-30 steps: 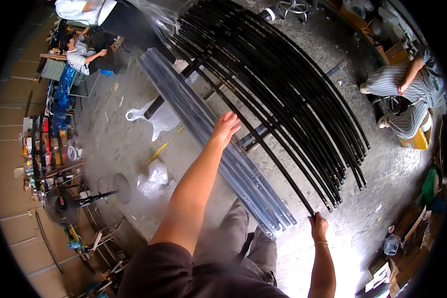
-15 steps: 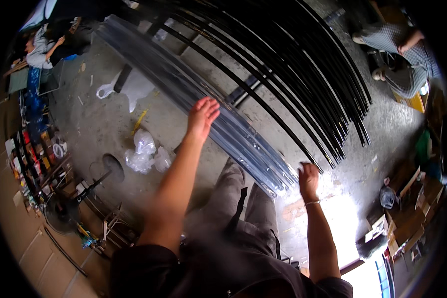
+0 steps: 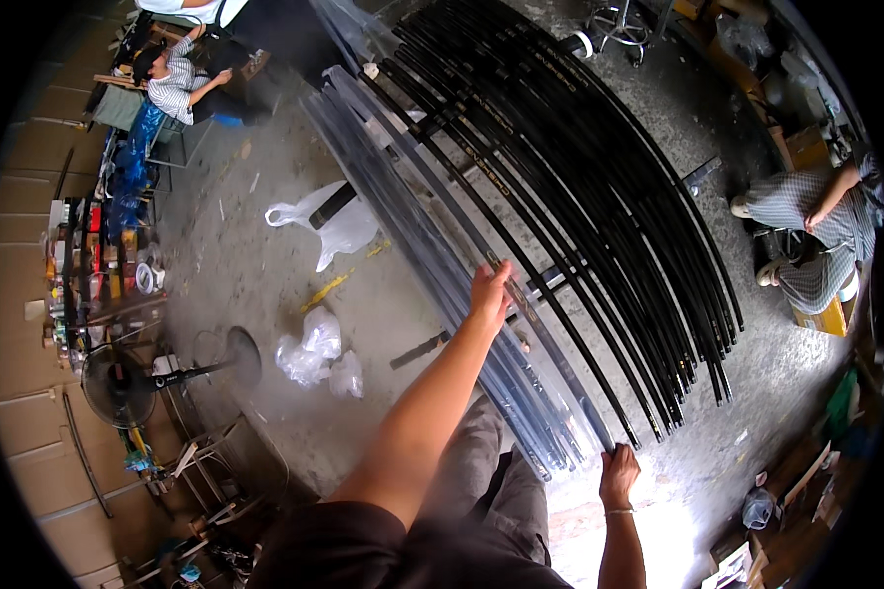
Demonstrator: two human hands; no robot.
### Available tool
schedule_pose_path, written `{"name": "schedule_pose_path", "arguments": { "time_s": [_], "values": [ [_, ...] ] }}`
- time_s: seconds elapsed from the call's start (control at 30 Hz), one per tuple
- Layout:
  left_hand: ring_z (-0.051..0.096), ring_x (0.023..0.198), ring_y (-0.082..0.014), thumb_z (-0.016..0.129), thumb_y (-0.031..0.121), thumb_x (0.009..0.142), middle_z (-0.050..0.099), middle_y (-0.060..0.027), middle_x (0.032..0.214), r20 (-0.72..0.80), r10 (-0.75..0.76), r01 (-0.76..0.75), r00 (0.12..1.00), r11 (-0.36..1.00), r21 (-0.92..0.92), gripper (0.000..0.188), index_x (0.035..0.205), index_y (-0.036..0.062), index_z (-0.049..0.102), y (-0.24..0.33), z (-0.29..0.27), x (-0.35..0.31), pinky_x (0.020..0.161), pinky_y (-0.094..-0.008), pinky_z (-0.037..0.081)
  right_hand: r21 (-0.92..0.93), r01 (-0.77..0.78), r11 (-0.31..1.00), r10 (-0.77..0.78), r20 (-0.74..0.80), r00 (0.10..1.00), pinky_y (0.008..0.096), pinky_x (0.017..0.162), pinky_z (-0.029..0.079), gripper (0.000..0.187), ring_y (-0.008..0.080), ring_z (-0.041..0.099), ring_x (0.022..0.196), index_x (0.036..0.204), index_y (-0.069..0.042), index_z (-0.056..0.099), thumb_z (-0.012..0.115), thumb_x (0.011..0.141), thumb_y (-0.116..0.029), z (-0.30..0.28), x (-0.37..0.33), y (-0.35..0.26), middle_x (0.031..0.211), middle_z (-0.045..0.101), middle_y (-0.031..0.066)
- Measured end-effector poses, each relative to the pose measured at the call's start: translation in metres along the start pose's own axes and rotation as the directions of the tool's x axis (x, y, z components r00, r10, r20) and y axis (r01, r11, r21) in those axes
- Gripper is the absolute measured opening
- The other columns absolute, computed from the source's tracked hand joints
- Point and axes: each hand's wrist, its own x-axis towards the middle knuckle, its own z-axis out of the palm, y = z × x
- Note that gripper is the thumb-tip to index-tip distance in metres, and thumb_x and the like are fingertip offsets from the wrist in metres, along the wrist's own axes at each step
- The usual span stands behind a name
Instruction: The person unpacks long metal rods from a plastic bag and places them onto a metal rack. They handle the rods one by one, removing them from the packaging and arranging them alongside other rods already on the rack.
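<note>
Long black poles (image 3: 599, 206) with gold markings lie side by side over supports. Left of them is a bundle of poles in clear plastic sleeves (image 3: 417, 221). One sleeved pole (image 3: 560, 365) lies apart, between the bundle and the bare poles. My left hand (image 3: 491, 293) is closed around it about midway along. Down at its near end, my right hand (image 3: 619, 476) is closed with the fingertips on the tip. Part of the grip is hidden behind my right fingers.
A support bar (image 3: 558, 279) crosses beneath the poles. White plastic bags (image 3: 316, 351) lie on the floor at left, near a standing fan (image 3: 118, 385). One person (image 3: 179, 83) sits far left, another (image 3: 825, 226) at right. Cardboard boxes (image 3: 805, 491) line the right side.
My left hand has gone from hovering open over the sleeved bundle to gripping one sleeved pole. My right hand has closed at that pole's near end. The whole view has shifted.
</note>
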Motion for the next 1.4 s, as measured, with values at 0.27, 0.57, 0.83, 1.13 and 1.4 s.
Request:
{"name": "schedule_pose_path", "arguments": {
  "time_s": [0.27,0.57,0.83,1.13,1.4],
  "values": [
    [0.047,0.067,-0.0137,0.055,0.026,0.089,0.048,-0.0016,0.077,0.169,0.039,0.018,0.985,0.946,-0.323,0.019,0.091,0.0098,0.046,-0.011,0.045,-0.076,0.062,-0.0321,0.047,0.114,-0.018,0.993,0.014,0.042,0.999,0.0436,0.059,0.044,0.031,0.0362,0.055,0.069,0.09,-0.003,0.048,0.07,0.068,-0.004,-0.039,-0.047,0.023,0.078,0.053,0.0149],
    [0.042,0.057,-0.0123,0.054,0.027,0.09,0.042,0.0008,0.068,0.245,0.038,0.05,0.969,0.937,-0.346,0.02,0.088,0.0117,0.042,-0.022,0.049,-0.131,0.054,-0.0315,0.043,0.154,0.024,0.988,-0.035,0.073,0.997,0.0447,0.054,0.043,0.026,0.0378,0.056,0.064,0.085,-0.003,0.046,0.068,0.075,-0.014,-0.072,-0.058,0.009,0.071,0.056,0.0169],
    [0.047,0.059,-0.0158,0.047,0.031,0.093,0.045,-0.0026,0.063,0.258,-0.019,0.084,0.966,0.966,-0.243,0.028,0.075,0.0092,0.046,-0.059,0.069,-0.171,0.061,-0.0328,0.045,-0.069,0.141,0.988,-0.14,0.016,0.99,0.0357,0.06,0.047,0.025,0.0262,0.058,0.074,0.083,-0.005,0.053,0.058,0.082,-0.029,-0.113,0.024,-0.093,0.082,0.055,0.0105],
    [0.04,0.06,-0.0136,0.052,0.028,0.091,0.041,0.0004,0.067,0.171,0.155,-0.105,0.973,0.958,-0.266,0.022,0.079,0.0107,0.044,-0.004,0.077,-0.176,0.06,-0.0317,0.043,0.069,0.037,0.997,-0.029,-0.126,0.992,0.0418,0.091,0.037,0.077,0.0349,0.046,0.109,0.123,-0.001,0.041,0.079,0.059,-0.019,-0.163,-0.067,0.014,0.116,0.051,0.0167],
    [0.044,0.063,-0.0142,0.053,0.025,0.091,0.045,-0.0012,0.07,0.335,0.187,-0.049,0.924,0.924,-0.38,0.019,0.086,0.0093,0.045,0.007,0.087,-0.176,0.059,-0.0314,0.044,0.034,-0.195,0.98,0.197,-0.083,0.977,0.0442,0.071,0.038,0.022,0.0345,0.05,0.081,0.084,-0.004,0.046,0.065,0.074,-0.01,-0.098,-0.109,0.043,0.083,0.051,0.0137]
  ]
}}
